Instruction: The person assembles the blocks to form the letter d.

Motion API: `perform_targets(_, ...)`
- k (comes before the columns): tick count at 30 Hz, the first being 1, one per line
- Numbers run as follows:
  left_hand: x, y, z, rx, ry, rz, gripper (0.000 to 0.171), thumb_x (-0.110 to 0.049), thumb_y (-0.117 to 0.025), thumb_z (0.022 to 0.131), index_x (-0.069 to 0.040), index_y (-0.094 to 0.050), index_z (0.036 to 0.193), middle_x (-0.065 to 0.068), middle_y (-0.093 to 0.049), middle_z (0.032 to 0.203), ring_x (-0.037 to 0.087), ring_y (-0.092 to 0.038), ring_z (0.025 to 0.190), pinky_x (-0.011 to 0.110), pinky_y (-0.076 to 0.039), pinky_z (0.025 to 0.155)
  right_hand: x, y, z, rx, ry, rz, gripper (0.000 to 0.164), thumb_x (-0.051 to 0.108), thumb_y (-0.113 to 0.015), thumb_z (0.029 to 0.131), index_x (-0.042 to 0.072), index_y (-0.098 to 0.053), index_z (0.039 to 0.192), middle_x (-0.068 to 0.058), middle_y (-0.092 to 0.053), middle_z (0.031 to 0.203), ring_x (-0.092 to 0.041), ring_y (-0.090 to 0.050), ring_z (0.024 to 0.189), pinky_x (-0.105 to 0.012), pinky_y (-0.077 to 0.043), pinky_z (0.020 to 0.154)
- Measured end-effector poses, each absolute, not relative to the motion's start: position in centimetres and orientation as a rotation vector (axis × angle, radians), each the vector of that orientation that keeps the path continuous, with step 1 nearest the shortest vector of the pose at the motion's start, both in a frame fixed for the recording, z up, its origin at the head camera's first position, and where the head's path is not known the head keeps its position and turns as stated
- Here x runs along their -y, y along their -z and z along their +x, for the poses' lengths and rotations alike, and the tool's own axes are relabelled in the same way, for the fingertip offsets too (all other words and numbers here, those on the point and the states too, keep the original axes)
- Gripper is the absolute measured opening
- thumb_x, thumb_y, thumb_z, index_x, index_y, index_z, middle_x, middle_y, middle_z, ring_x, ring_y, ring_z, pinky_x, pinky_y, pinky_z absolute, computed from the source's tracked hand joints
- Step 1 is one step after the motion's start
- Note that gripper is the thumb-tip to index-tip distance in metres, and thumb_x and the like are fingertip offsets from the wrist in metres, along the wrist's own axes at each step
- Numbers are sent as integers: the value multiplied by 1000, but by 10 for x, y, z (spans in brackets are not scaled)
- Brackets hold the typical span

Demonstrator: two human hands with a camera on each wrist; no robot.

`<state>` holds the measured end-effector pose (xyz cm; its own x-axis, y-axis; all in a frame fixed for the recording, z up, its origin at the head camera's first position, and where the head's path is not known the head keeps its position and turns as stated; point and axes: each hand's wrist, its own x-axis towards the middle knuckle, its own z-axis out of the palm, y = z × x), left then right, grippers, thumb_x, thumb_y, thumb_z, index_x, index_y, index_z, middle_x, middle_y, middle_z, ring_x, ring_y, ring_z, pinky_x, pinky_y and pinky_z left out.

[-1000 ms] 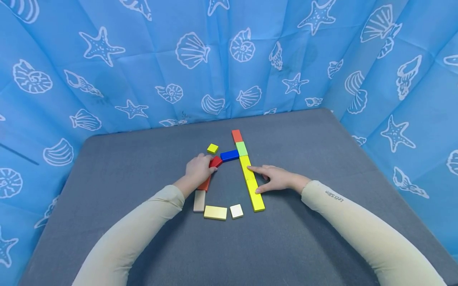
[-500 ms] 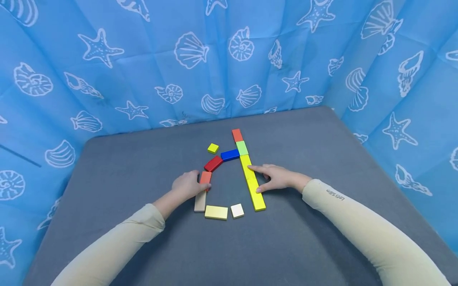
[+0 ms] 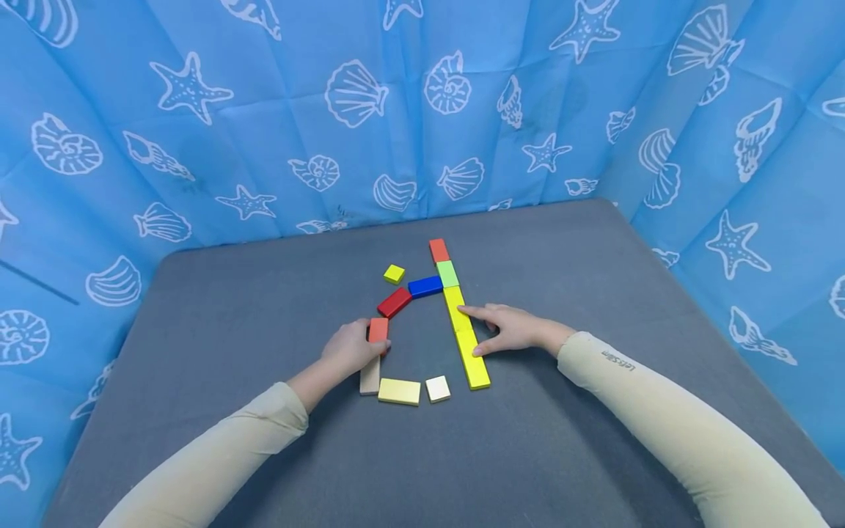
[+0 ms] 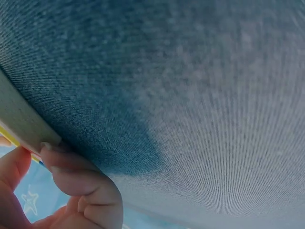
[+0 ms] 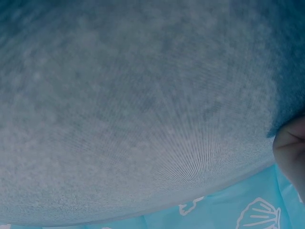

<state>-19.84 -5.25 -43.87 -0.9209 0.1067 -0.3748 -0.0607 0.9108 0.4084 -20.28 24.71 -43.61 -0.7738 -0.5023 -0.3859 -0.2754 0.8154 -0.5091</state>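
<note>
In the head view my left hand (image 3: 346,346) pinches an orange block (image 3: 379,329), thumb on its right side, fingers on its left. A bare wooden block (image 3: 370,378) continues from its near end, partly covered by the hand. The left wrist view shows thumb and finger at the end of the wooden block (image 4: 21,114). Beyond the orange block lie a dark red block (image 3: 394,302) and a blue block (image 3: 425,287). My right hand (image 3: 511,327) rests its index fingertip on the far yellow block (image 3: 455,299) and its thumb on the near yellow block (image 3: 477,374).
Green (image 3: 447,273) and orange-red (image 3: 439,250) blocks extend the yellow row away from me. A small yellow block (image 3: 394,274) lies apart, beyond the red one. Nearer sit a pale yellow block (image 3: 399,391) and a cream square block (image 3: 438,389). Behind the grey table (image 3: 561,455) hangs a blue curtain (image 3: 409,110).
My left hand has let go of the dark red block, moved nearer and left, and taken hold of the orange block. The orange and wooden blocks have shifted slightly toward me. My right hand stays put.
</note>
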Motion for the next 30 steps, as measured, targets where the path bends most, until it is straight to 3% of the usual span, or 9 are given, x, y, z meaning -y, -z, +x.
perform_targets(15,50,441,-197,-2680,-667,21,57,-35,-69,91,3,-53,131,13,-63,109,22,-58,87,38,-51,76,-247,437,-203,-2479,579,-559,88,50,-72,84,18,-30,154,-5,-42,86,-19,-42,79,-33,-32,67)
perform_targets(21,55,439,-194,-2670,-636,21,63,-39,-66,92,4,-49,135,17,-61,118,26,-59,97,42,-51,83,-245,437,-202,-2480,590,-548,88,50,-72,83,19,-30,154,-5,-42,85,-20,-41,78,-33,-31,66)
perform_targets(24,66,435,-185,-2664,-553,39,67,-44,-63,92,7,-49,133,20,-61,115,27,-60,95,43,-51,82,-245,438,-202,-2480,598,-563,88,50,-72,83,18,-31,154,-5,-42,85,-19,-42,79,-33,-32,65)
perform_targets(28,83,429,-165,-2604,-489,87,55,-50,-61,92,5,-62,99,15,-63,81,21,-60,65,34,-47,59,-246,438,-202,-2487,608,-591,87,49,-72,84,16,-31,154,-4,-42,85,-19,-41,77,-32,-31,65)
perform_targets(30,87,427,-156,-2561,-529,115,49,-50,-61,92,-2,-61,82,10,-59,67,19,-57,53,30,-41,51,-247,437,-202,-2491,611,-594,87,48,-72,84,16,-31,153,-4,-41,84,-19,-40,76,-32,-31,65)
